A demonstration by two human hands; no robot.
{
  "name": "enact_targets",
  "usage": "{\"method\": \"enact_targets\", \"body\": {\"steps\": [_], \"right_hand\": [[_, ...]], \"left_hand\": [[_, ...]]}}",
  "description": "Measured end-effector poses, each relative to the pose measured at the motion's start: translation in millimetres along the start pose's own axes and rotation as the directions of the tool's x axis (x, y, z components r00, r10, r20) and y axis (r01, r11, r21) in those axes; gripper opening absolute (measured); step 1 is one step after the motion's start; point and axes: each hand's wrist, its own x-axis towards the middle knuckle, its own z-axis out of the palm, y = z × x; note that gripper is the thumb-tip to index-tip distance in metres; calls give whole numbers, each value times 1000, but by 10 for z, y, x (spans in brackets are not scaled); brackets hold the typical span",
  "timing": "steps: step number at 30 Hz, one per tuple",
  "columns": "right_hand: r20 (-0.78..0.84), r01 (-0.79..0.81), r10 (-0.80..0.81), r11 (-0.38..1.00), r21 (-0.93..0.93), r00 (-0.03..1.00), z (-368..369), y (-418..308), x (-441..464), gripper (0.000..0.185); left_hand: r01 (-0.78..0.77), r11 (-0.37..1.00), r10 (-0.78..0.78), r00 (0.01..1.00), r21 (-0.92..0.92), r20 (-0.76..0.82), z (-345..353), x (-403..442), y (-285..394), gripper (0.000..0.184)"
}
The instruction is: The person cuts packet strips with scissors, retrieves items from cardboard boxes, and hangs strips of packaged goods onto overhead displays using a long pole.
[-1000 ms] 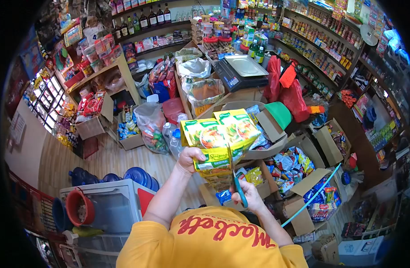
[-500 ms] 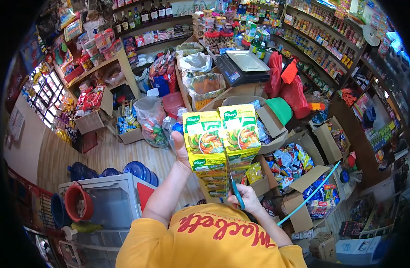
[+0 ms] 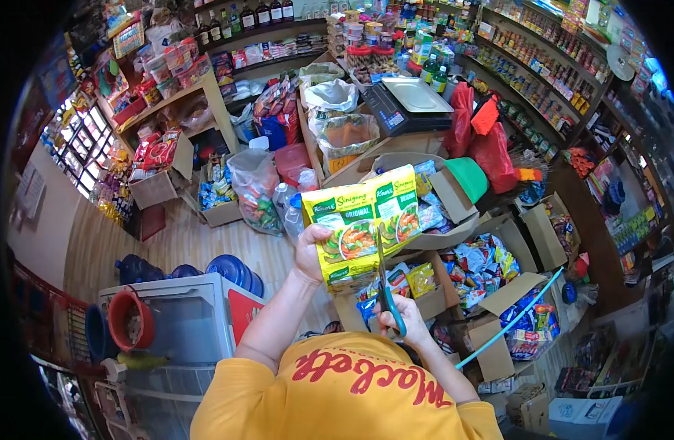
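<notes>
My left hand (image 3: 310,254) grips the left edge of a joined strip of yellow-and-green Knorr Sinigang seasoning packets (image 3: 348,238), raised in front of my chest. Two columns show side by side, printed with a bowl of soup, and more of the strip hangs below the top packets. In my right hand (image 3: 404,320) is a pair of scissors (image 3: 387,295) with teal handles. Its blades point upward and lie along the line between the two columns; whether they are parted I cannot tell.
Behind the packets stand a wooden counter with open sacks and a weighing scale (image 3: 403,110). On the right are cardboard boxes (image 3: 498,299) of small packets. A plastic drawer cabinet (image 3: 168,315) with a red bucket (image 3: 130,323) is at left. Stocked shelves line the walls.
The strip has tilted, and its lower packets, earlier seen hanging long, are now mostly out of sight. The scissors stay at the seam between the columns. The view has shifted slightly.
</notes>
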Motion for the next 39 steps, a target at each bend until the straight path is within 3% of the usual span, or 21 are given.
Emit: {"method": "enact_targets", "body": {"steps": [5,16,23,27,39], "right_hand": [[-4,-30,29,997,-65,1000,4,37,-50,27],[-23,-65,64,998,-9,998,-15,-23,-107,20],[2,-98,98,993,67,995,-80,49,-37,19],[-89,-95,98,995,30,991,-112,18,200,20],[-190,-166,175,984,65,966,-218,61,1194,20]], "left_hand": [[-3,999,1,998,-41,-67,-106,-34,-35,61],[35,998,-39,996,-51,-74,-52,-119,-284,66],[40,998,-49,981,-49,-188,-209,-121,-335,66],[62,998,-54,976,29,-209,-413,63,-292,65],[134,976,-169,963,-170,-209,-1117,864,250,64]]}}
